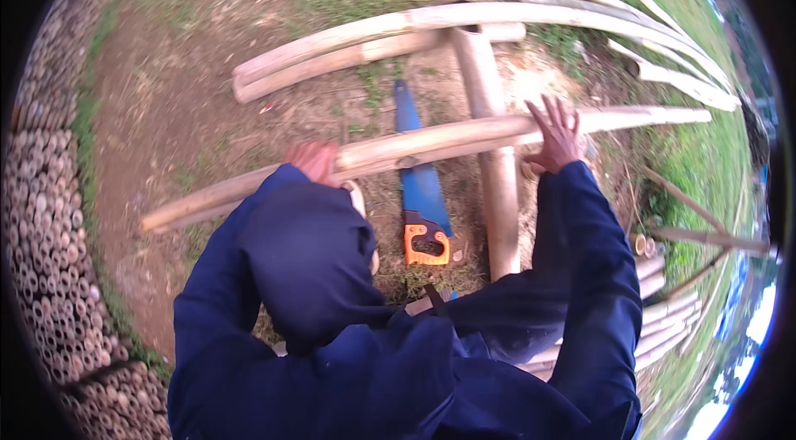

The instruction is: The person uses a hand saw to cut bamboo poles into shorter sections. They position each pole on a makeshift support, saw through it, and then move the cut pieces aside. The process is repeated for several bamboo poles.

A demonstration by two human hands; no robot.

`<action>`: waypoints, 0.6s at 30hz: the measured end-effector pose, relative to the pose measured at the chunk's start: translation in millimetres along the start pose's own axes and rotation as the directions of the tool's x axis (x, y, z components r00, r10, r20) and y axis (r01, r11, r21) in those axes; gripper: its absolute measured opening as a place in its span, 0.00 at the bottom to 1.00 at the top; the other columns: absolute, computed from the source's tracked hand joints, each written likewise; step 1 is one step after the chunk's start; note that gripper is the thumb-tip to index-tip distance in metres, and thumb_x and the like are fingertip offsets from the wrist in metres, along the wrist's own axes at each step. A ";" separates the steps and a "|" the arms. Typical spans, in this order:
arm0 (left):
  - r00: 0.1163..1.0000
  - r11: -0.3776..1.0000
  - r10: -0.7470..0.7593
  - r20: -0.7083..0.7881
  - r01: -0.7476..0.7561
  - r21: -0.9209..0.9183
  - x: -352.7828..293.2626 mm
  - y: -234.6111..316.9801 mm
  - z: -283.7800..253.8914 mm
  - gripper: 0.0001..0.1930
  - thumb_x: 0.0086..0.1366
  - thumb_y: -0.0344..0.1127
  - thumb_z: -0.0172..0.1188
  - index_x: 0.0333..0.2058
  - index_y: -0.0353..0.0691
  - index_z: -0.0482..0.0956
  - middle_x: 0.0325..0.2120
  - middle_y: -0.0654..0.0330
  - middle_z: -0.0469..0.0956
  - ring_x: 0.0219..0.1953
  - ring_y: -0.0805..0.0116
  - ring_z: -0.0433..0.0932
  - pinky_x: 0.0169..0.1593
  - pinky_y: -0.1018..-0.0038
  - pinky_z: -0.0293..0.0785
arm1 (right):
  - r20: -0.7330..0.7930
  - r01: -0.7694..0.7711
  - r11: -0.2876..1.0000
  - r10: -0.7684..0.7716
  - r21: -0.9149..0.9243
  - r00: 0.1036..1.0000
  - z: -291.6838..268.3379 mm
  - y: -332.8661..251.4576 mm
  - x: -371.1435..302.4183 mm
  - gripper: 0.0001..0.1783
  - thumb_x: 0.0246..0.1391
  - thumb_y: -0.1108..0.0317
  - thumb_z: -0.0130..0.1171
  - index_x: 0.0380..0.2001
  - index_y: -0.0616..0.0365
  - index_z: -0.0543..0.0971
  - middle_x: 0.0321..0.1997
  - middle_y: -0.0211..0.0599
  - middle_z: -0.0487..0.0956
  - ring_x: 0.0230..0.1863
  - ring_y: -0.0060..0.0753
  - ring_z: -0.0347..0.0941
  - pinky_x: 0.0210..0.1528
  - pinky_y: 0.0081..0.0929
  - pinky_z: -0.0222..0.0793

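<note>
A long pale bamboo pole point(439, 141) with a lengthwise line along it lies across in front of me, resting over a thicker bamboo pole point(496, 191). My left hand point(315, 161) is closed over its left part, beside my bent knee. Farther right, my right hand point(557, 140) presses on the same pole with the fingers spread. Beneath the pole, on the ground between my legs, is a hand saw with a blue blade point(424, 195) and an orange handle point(427, 245). Its handle points toward me.
Beyond the saw, more long bamboo point(356, 42) lies across the thick pole's far end. Several poles point(630, 0) spread over the grass at the far right. Stacked bamboo point(50, 241) lines the left side. Cut poles point(667, 324) lie by my right arm, near thin crossed sticks point(705, 237).
</note>
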State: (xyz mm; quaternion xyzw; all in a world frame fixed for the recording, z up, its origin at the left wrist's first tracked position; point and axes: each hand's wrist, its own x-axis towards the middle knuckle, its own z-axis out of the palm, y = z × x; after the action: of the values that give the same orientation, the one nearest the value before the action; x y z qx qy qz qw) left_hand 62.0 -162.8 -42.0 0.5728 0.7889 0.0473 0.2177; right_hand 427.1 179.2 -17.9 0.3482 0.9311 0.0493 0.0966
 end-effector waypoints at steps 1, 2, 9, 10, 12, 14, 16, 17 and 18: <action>0.998 0.999 -0.030 0.064 0.027 0.044 5.5 -9.8 8.9 0.36 0.42 0.61 0.77 0.40 0.36 0.82 0.40 0.44 0.82 0.48 0.40 0.81 0.52 0.49 0.75 | 0.016 0.056 0.996 -0.055 -0.076 0.998 7.7 9.0 2.2 0.68 0.27 0.50 0.84 0.75 0.31 0.59 0.81 0.35 0.54 0.83 0.47 0.43 0.80 0.67 0.31; 0.991 0.999 -0.023 0.132 0.018 0.038 12.2 -9.5 5.7 0.36 0.43 0.61 0.76 0.42 0.36 0.81 0.41 0.44 0.82 0.49 0.41 0.81 0.52 0.48 0.75 | 0.012 0.101 0.991 -0.100 -0.092 0.995 21.7 23.3 4.5 0.59 0.32 0.54 0.83 0.71 0.37 0.65 0.80 0.34 0.57 0.82 0.46 0.45 0.80 0.65 0.32; 0.985 0.993 -0.081 0.151 0.066 0.099 -46.6 -79.6 -22.5 0.38 0.46 0.49 0.78 0.54 0.34 0.79 0.46 0.46 0.83 0.49 0.45 0.83 0.52 0.54 0.80 | -0.112 0.492 0.869 -0.494 -0.040 0.862 20.2 -39.3 35.8 0.41 0.41 0.61 0.78 0.60 0.54 0.71 0.66 0.44 0.73 0.74 0.54 0.62 0.78 0.60 0.46; 0.974 0.987 -0.123 0.189 0.100 0.128 -57.9 -101.1 -30.0 0.38 0.46 0.47 0.78 0.55 0.34 0.78 0.47 0.47 0.83 0.50 0.47 0.83 0.53 0.55 0.80 | -0.122 0.527 0.850 -0.521 0.024 0.845 14.5 -65.8 43.6 0.41 0.41 0.60 0.78 0.59 0.55 0.71 0.64 0.45 0.74 0.70 0.53 0.66 0.75 0.58 0.53; 0.976 0.983 -0.166 0.138 0.154 0.099 -83.2 -154.2 -38.6 0.40 0.44 0.45 0.80 0.57 0.38 0.77 0.48 0.50 0.83 0.51 0.50 0.82 0.55 0.55 0.79 | -0.137 0.586 0.803 -0.572 0.108 0.809 -0.3 -116.8 59.6 0.39 0.42 0.60 0.77 0.57 0.56 0.70 0.58 0.46 0.76 0.62 0.51 0.73 0.67 0.53 0.65; 0.978 0.980 -0.196 0.074 0.192 0.050 -113.7 -203.6 -56.5 0.41 0.42 0.39 0.81 0.58 0.41 0.78 0.49 0.51 0.81 0.53 0.48 0.80 0.59 0.53 0.77 | -0.148 0.618 0.778 -0.602 0.115 0.785 -11.3 -174.5 68.4 0.38 0.42 0.61 0.77 0.55 0.56 0.70 0.53 0.45 0.76 0.56 0.50 0.76 0.60 0.49 0.71; 0.963 0.963 -0.271 -0.001 0.271 -0.009 -158.4 -258.7 -75.1 0.44 0.38 0.33 0.81 0.60 0.42 0.76 0.54 0.49 0.80 0.58 0.47 0.77 0.64 0.57 0.73 | -0.210 0.660 0.748 -0.637 0.066 0.742 -13.4 -244.3 80.7 0.37 0.43 0.60 0.77 0.54 0.56 0.69 0.49 0.44 0.75 0.53 0.50 0.77 0.55 0.46 0.73; 0.946 0.963 -0.232 -0.227 0.257 0.085 -203.3 -298.2 -69.8 0.37 0.39 0.34 0.80 0.54 0.43 0.80 0.50 0.51 0.83 0.55 0.48 0.81 0.60 0.59 0.77 | -0.249 0.693 0.720 -0.663 0.048 0.706 -24.9 -288.6 83.9 0.37 0.44 0.60 0.76 0.54 0.55 0.68 0.49 0.44 0.75 0.52 0.49 0.77 0.53 0.45 0.74; 0.927 0.926 -0.362 -0.095 0.370 0.075 -211.9 -312.3 -87.7 0.47 0.38 0.36 0.81 0.63 0.45 0.73 0.58 0.49 0.77 0.63 0.46 0.74 0.67 0.57 0.70 | -0.250 0.688 0.719 -0.651 0.099 0.716 -34.7 -320.1 86.1 0.35 0.45 0.61 0.75 0.54 0.55 0.68 0.47 0.44 0.75 0.50 0.48 0.77 0.51 0.45 0.74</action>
State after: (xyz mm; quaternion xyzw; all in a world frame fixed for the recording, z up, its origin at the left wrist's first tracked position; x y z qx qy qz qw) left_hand -195.9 -449.3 -2.9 0.4225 0.8912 -0.0079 0.1649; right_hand 151.5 -5.9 -47.5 -0.0133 0.9989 -0.0417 -0.0174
